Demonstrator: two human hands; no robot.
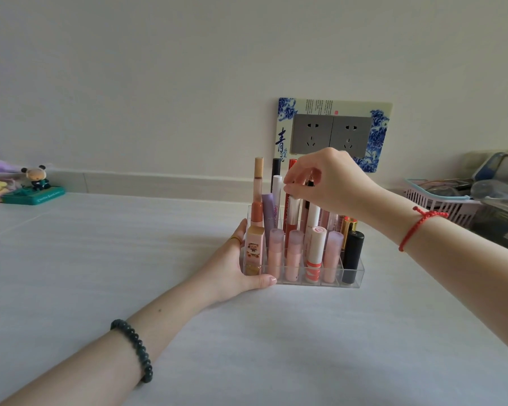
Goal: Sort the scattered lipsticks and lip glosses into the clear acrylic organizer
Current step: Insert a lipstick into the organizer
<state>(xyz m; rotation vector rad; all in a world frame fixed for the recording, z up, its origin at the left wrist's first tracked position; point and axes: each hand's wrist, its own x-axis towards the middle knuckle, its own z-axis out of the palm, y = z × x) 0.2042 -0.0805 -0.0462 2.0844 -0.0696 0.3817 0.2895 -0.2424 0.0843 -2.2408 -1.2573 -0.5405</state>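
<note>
The clear acrylic organizer (354, 278) stands on the white table, filled with several upright lipsticks and lip glosses. My left hand (232, 263) holds its left end, thumb along the front wall and fingers behind the left side. My right hand (332, 183) hovers over the back rows, fingertips pinching the top of a tall silver-and-red lip gloss (293, 212) that stands in a middle slot. A black lipstick (353, 256) fills the front right slot, and a pale pink square tube with a cartoon print (254, 249) the front left.
A double wall socket with a blue-and-white surround (333, 133) is right behind the organizer. A pink basket with glasses and clutter (440, 200) sits at the right edge. Small figurines on a green stand (34, 189) are at the far left.
</note>
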